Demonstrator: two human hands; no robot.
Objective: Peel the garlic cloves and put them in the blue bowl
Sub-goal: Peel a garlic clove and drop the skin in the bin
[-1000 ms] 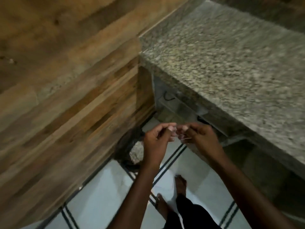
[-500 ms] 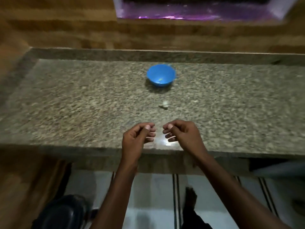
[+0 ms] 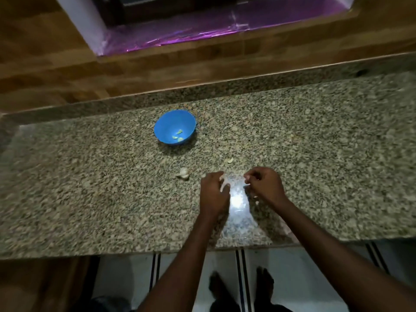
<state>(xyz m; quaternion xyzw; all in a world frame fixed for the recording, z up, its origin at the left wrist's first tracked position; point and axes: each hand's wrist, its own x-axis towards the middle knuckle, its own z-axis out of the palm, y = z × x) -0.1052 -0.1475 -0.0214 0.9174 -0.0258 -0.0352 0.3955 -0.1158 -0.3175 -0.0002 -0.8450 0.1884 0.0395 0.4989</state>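
fig.: head view, both hands over the near-middle of the granite tabletop [image 3: 315,143], just in from its front edge. left hand [image 3: 213,194] has fingers curled inward around something pale at its tips, prob. a garlic clove or its skin; too blurred to say which. right hand [image 3: 265,188] has fingertips drawn together in a pinch, w/ small pale bits showing at the tips and under the palm, likely skin; what it holds can't be told for sure. hands are near each other but apart, a bright glare patch on the stone between them.

blue bowl [image 3: 164,124] sits toward the back edge, left of centre, well apart from both hands; a few peeled cloves [image 3: 179,136] lie in its bottom. garlic bulb piece [image 3: 183,173] rests on the tabletop just left of the left hand, between it and the bowl. a loose clove [image 3: 230,160] lies just beyond the hands, toward the bowl; its long axis can't be read at this size.

key relation: bowl lies forward and left of both grips, so the left hand is the nearer one for a drop; the bulb piece is also on the left hand's side. judged step: peeling in progress, several cloves done, more to go. risk: small slick clove slipping from fingertips during carry.
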